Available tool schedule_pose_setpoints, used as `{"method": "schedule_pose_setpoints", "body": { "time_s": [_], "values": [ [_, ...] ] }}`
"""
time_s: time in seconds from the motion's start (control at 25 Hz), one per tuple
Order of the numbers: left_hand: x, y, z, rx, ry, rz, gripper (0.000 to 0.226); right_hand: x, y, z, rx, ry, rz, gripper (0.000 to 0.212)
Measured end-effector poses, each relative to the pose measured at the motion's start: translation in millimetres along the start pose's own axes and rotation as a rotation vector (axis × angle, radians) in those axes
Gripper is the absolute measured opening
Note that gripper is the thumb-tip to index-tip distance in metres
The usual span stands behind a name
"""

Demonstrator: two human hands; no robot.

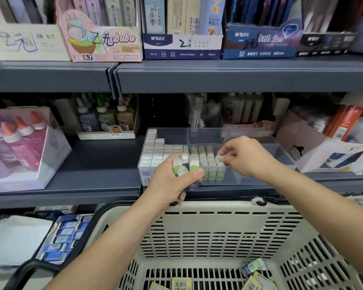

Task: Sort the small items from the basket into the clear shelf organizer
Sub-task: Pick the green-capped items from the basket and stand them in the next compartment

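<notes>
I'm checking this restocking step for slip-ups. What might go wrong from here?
1. The left hand grips a whole bunch of small erasers at the clear organizer's front edge; one could slip out and drop to the basket or the floor.
2. The right hand is pinching one eraser in beside a tightly packed upright row; a nudge might tip its neighbours.
</notes>
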State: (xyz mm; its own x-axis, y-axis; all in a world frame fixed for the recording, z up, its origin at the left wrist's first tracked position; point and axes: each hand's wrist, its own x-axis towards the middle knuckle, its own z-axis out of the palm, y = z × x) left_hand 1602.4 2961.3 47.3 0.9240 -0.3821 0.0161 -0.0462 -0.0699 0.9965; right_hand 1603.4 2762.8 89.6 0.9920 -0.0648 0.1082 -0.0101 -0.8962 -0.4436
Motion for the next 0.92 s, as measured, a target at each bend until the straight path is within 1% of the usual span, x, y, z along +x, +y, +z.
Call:
{"method": "schedule_pose_setpoints", "body": {
  "time_s": [0.12,0.28,0.36,0.44,0.52,0.6,0.68,0.8,0.88,0.92],
  "values": [
    [-0.7,-0.4,0.1,-0.033,-0.002,-0.005,0.036,1.8,2.6,1.7,-0.049,-0.023,-0.029,0.015],
    [-0.6,-1.3,0.1,-0.061,0.011,-0.019,0.037,-1.4,-0.4,-8.0,-0.123,-0.085,-0.074,0.021],
    [-0.6,-1.7,0.4,-0.060,0.014,-0.019,0.035,-5.6,-7.0,-14.2,-0.150,0.004,-0.110,0.020],
    [0.1,-3.0,0.3,-0.065,0.026,-0.018,0.032,-12.5,-20.7,-17.4,0.013,0.084,-0.175,0.014],
    [1.3,-4.7,-0.3,-0.053,0.039,-0.021,0.033,-22.4,-39.4,-14.0,0.170,0.019,-0.204,0.008],
    [1.6,-5.6,-0.9,-0.035,0.037,-0.017,0.037,-29.5,-50.7,-4.7,0.204,-0.044,-0.165,0.016],
    [1.1,-5.4,-1.5,-0.031,0.028,0.004,0.035,-30.5,-53.5,-1.8,0.270,-0.055,-0.105,0.019],
    [-0.1,-4.2,-2.3,-0.033,0.008,0.046,0.038,-28.9,-50.5,-8.3,0.384,-0.077,-0.052,0.013],
    [-0.9,-4.4,-2.2,-0.016,0.014,0.051,0.042,-30.3,-49.3,-8.4,0.410,-0.102,-0.039,0.009],
    [-1.0,-4.1,-1.8,-0.006,0.020,0.051,0.040,-31.8,-49.4,-6.5,0.416,-0.112,-0.031,0.007]
  ]
}}
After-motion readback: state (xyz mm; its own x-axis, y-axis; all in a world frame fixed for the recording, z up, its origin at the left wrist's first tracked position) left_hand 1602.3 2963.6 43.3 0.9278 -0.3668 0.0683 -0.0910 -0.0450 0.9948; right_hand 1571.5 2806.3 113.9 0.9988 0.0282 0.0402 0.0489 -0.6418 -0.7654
